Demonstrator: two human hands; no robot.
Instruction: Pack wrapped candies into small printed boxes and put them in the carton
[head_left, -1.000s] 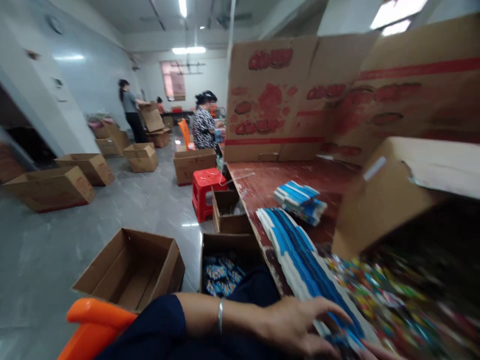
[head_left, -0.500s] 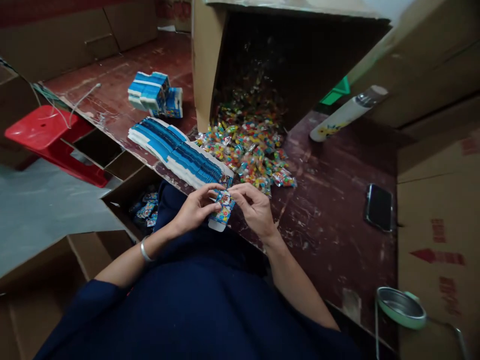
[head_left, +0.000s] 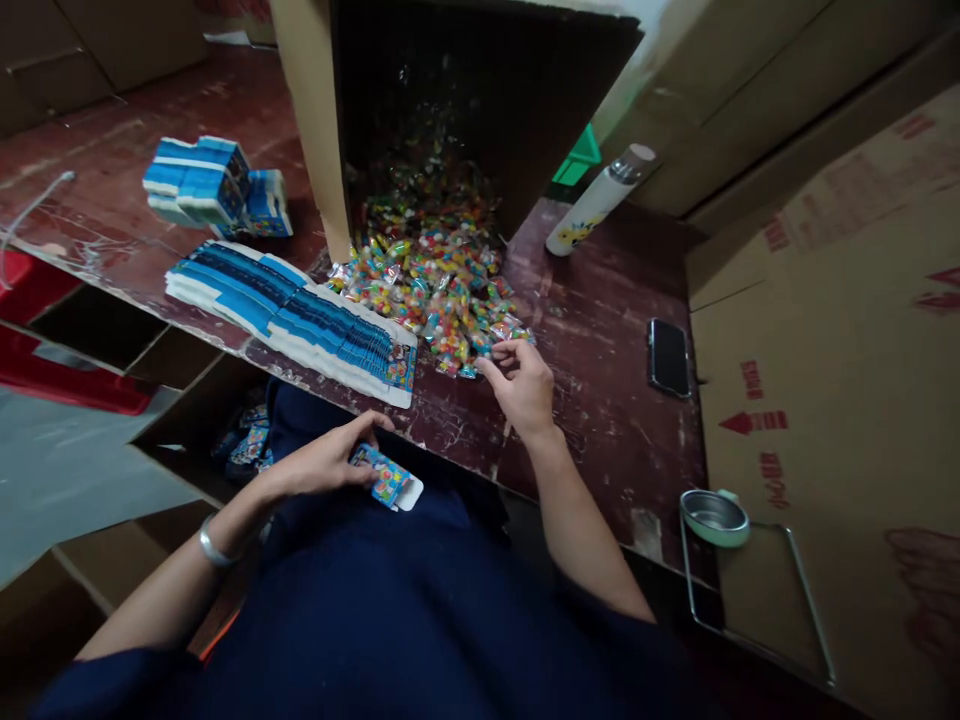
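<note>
My left hand [head_left: 341, 458] is closed on a small blue printed cardboard box [head_left: 390, 480], held in front of my body below the table edge. One end of the box has its white flap [head_left: 409, 493] sticking out. My right hand [head_left: 525, 385] is at the near edge of a heap of clear candy packets [head_left: 435, 290] filled with colourful sweets. Its thumb and forefinger are a little apart, close to the nearest packets. A long row of flattened blue boxes [head_left: 292, 310] lies overlapped on the table, left of the packets.
Stacked blue boxes [head_left: 199, 180] sit at the back left of the red-brown table [head_left: 600, 400]. A large carton [head_left: 307, 110] lies around the candy heap. To the right are a white flask [head_left: 592, 205], a phone [head_left: 668, 357] and a metal cup [head_left: 715, 515]. An open carton [head_left: 187, 430] is below left.
My hands have separated. The left has drawn the box down and left toward my body, while the right has left the box and reached the candy packets. The view has swung right.
</note>
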